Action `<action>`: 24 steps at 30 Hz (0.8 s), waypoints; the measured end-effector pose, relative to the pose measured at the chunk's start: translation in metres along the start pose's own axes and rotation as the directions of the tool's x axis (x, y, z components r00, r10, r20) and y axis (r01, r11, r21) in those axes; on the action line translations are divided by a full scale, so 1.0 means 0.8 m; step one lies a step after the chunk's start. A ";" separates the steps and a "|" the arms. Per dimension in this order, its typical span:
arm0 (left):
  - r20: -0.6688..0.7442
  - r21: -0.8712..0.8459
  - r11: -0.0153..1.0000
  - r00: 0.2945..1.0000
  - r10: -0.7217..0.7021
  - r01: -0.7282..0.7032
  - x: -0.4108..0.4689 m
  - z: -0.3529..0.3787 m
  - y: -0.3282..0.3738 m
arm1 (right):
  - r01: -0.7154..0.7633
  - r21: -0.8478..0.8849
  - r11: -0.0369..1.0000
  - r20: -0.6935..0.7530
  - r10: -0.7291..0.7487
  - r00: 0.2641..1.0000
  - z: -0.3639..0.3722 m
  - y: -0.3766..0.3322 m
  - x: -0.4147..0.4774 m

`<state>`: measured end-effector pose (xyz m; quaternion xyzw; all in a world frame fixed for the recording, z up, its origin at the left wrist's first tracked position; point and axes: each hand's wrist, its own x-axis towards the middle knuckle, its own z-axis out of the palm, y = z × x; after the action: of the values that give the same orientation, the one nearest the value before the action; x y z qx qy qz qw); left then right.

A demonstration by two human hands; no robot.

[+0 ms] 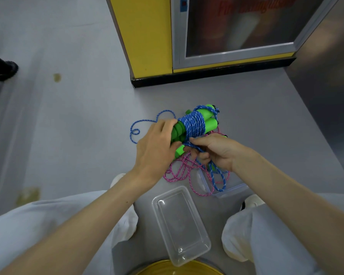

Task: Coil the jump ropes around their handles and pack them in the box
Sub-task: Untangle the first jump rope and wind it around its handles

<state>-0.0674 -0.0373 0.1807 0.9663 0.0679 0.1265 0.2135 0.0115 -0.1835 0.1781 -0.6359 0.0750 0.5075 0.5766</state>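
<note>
Mid-coil, the left hand grips the green handles while the right hand seemingly pinches the blue rope, which next needs another tight turn.

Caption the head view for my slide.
Left hand grips green handles while right hand pinches blue rope coiled around them; pink rope lies beneath.

Red lettering is being shown across the top of the glass door of a yellow cabinet, and it is being cut off by the upper edge of the view. The word "Fire" is being read at its start. The word after it is being blurred, with "Extinguish" being made out only in part. A small blue label is being carried on the door's metal frame, its marks being too small to be read.
</note>
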 end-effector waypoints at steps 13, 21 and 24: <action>-0.080 0.461 0.768 0.841 0.535 -0.444 -0.001 0.012 -0.001 | 0.013 0.158 0.987 0.094 -0.028 0.995 0.006 -0.002 -0.007; 0.092 0.015 0.945 0.941 0.325 -0.327 -0.002 0.019 -0.008 | 0.088 0.156 0.984 -0.058 -0.080 0.995 -0.003 0.000 0.003; 0.165 -0.370 0.924 0.986 -0.031 0.091 0.007 0.006 0.002 | 0.086 0.128 0.988 -0.036 -0.082 0.996 -0.003 -0.001 0.004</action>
<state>-0.0606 -0.0395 0.1783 0.9117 0.0556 0.0545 0.4034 0.0146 -0.1841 0.1759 -0.6075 0.0894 0.4670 0.6363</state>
